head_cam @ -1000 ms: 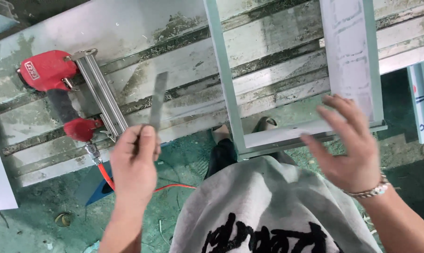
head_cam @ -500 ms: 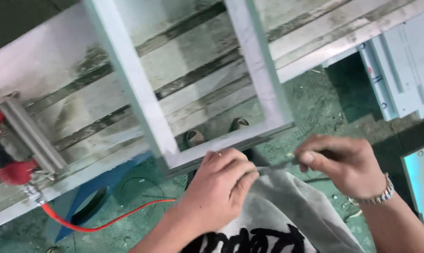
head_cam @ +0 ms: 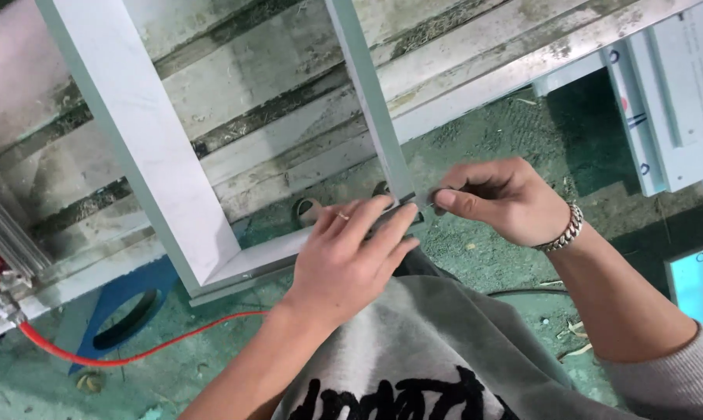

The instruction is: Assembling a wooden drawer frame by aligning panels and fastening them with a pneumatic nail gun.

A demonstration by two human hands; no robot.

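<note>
A thin grey strip is pinched between the thumb and fingers of the right hand at the near corner of the white frame. The left hand is closed over the strip's other end, pressed against the frame's near rail. The frame is laid on the worn worktop, overhanging it. If pushed crooked, the strip could probably buckle, or fingers be nicked on the frame's edge.
</note>
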